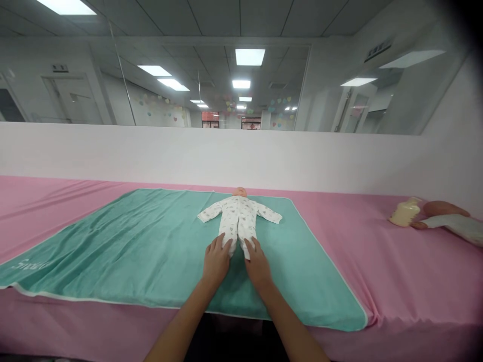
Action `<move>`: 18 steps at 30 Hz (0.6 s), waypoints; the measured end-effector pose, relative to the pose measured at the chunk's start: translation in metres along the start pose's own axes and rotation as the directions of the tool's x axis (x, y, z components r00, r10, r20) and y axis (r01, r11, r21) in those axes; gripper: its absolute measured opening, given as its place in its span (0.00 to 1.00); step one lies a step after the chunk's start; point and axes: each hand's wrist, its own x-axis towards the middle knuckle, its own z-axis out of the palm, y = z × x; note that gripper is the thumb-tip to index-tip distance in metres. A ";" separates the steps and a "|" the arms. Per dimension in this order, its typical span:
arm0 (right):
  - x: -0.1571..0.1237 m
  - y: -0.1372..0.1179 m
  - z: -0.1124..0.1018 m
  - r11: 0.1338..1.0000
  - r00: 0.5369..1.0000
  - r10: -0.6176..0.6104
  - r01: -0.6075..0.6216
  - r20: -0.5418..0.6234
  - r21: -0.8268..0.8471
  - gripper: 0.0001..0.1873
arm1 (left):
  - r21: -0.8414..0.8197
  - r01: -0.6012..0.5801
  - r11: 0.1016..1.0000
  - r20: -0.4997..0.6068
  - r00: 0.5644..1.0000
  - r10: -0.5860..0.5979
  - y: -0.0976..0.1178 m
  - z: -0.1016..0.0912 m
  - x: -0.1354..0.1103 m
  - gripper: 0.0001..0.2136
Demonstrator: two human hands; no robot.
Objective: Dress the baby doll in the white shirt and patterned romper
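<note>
A baby doll (239,192) lies face up on a green towel (158,251), its head away from me. It is dressed in a white romper (238,216) with a small print, and both sleeves are spread out to the sides. My left hand (217,259) is closed around the lower end of the romper's left-side leg. Around the other leg's lower end, my right hand (258,261) is closed in the same way. The fingers lie over the cloth, and the doll's feet are hidden.
Pink cloth (415,276) covers the table under the towel. At the right stand a pale yellow pump bottle (405,212) and, beside it, what looks like another doll (445,208) with white cloth. A white wall (211,156) with a long window rises behind the table.
</note>
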 end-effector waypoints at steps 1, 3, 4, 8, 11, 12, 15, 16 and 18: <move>-0.001 0.005 -0.005 0.999 1.000 0.014 -0.014 -0.002 -0.030 0.31 | 0.020 -0.007 1.000 -0.008 1.000 0.007 -0.005 -0.001 -0.001 0.22; -0.006 0.014 -0.013 0.996 1.000 0.014 -0.014 0.005 -0.089 0.30 | 0.037 -0.032 0.999 -0.003 0.999 0.032 -0.012 -0.001 -0.007 0.21; -0.010 0.016 -0.016 0.994 1.000 -0.005 0.007 0.020 -0.110 0.30 | 0.032 -0.058 0.998 0.009 0.998 0.057 -0.015 -0.001 -0.011 0.20; -0.030 0.017 -0.021 0.984 0.984 -0.138 0.149 0.109 -0.098 0.34 | -0.016 -0.146 0.989 0.059 0.987 0.147 -0.015 0.001 -0.031 0.15; -0.046 0.021 -0.023 0.984 0.975 -0.175 0.175 0.140 0.015 0.36 | -0.033 -0.106 0.994 0.044 0.993 0.107 -0.012 0.001 -0.045 0.13; -0.051 0.024 -0.024 0.986 0.979 -0.159 0.152 0.130 0.066 0.36 | -0.044 -0.083 0.996 0.032 0.996 0.084 -0.012 0.002 -0.051 0.13; -0.066 0.045 -0.033 0.981 0.998 -0.003 -0.009 0.057 0.193 0.29 | -0.100 -0.043 0.994 -0.010 0.999 0.042 -0.020 0.005 -0.079 0.12; -0.072 0.055 -0.039 0.975 0.998 0.057 -0.062 0.031 0.213 0.26 | -0.119 -0.045 0.992 -0.029 0.999 0.042 -0.027 0.006 -0.092 0.11; -0.084 0.079 -0.054 0.968 0.989 0.150 -0.144 -0.012 0.203 0.19 | -0.134 -0.053 0.990 -0.120 0.992 0.037 -0.048 0.001 -0.122 0.12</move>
